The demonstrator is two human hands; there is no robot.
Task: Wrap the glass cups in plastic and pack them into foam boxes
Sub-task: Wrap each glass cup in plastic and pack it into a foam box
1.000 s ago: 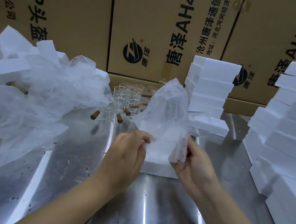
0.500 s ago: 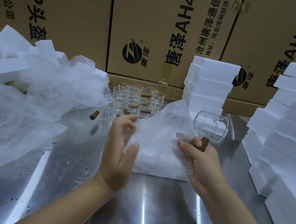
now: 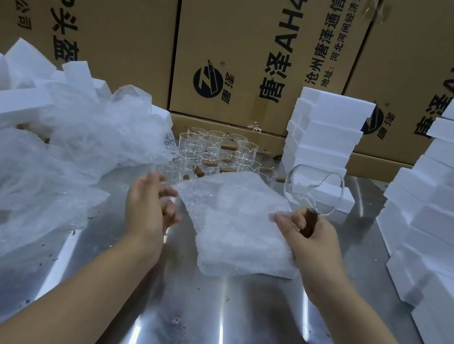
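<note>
Gripping the brown wooden handle (image 3: 310, 225) of a clear glass cup (image 3: 314, 187), the right hand (image 3: 311, 242) holds it tilted just beside the white bubble-wrap sheet (image 3: 231, 218) on the shiny steel table (image 3: 187, 311). Left hand (image 3: 147, 207) sits at the sheet's left edge, fingers curled, grip unclear.

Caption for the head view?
Right hand holds a glass cup by its handle; left hand at the bubble wrap's edge.

Clear glass cup (image 3: 314, 190), tilted, brown handle down, at 2 o'clock of spread bubble-wrap sheet (image 3: 237, 219); upright cups (image 3: 217, 150) at 12.
</note>
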